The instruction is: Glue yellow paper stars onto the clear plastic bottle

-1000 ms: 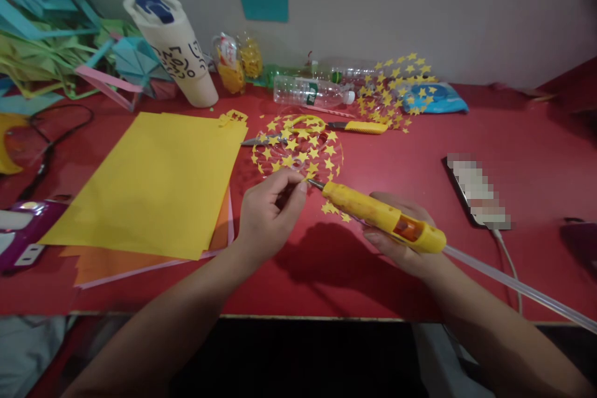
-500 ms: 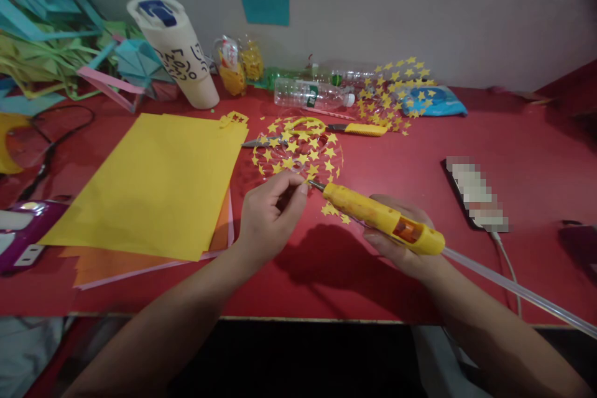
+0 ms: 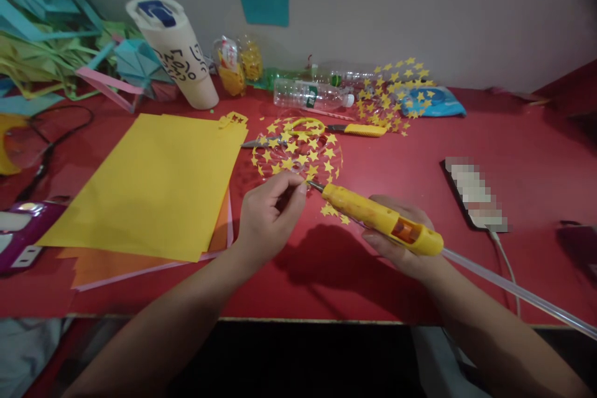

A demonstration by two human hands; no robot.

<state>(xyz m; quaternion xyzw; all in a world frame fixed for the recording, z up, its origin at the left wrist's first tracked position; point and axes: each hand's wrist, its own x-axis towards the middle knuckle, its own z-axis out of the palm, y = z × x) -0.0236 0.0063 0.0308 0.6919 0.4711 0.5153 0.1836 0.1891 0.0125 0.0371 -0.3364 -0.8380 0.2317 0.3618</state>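
At the middle of the red tabletop (image 3: 392, 295), the left hand (image 3: 272, 206) is closed to a fine pinch, thumb and forefinger gripping a small yellow piece (image 3: 310, 178) whose outline is mostly hidden. That piece sits at the fingertips, toward 2 o'clock from the middle of the left hand. The right hand (image 3: 400, 255) is wrapped around a yellow glue gun (image 3: 366, 208), its nozzle pointing toward 10 o'clock and ending right at the pinched piece; whether the two touch cannot be told. A clear glue stick (image 3: 517, 289) runs out of the gun's rear toward 4 o'clock. From the left hand, a clear dome dotted with yellow stars (image 3: 298, 152) lies at 1 o'clock, just beyond the fingertips, with scissors (image 3: 261, 142) partly seen at it. A little heap of loose stars (image 3: 333, 212) lies at 3 o'clock, close below the nozzle. Yellow sheets (image 3: 153, 189) spread at 9 o'clock, over orange sheets (image 3: 109, 266) that show at 8 o'clock, and a white tumbler (image 3: 186, 59) stands farther off at 11 o'clock. From the right hand, a yellow-handled cutter (image 3: 366, 130) lies at 11 o'clock, a second star-dotted clear piece (image 3: 394, 93) is well beyond at 12 o'clock, and a phone (image 3: 476, 196) lies at 2 o'clock.
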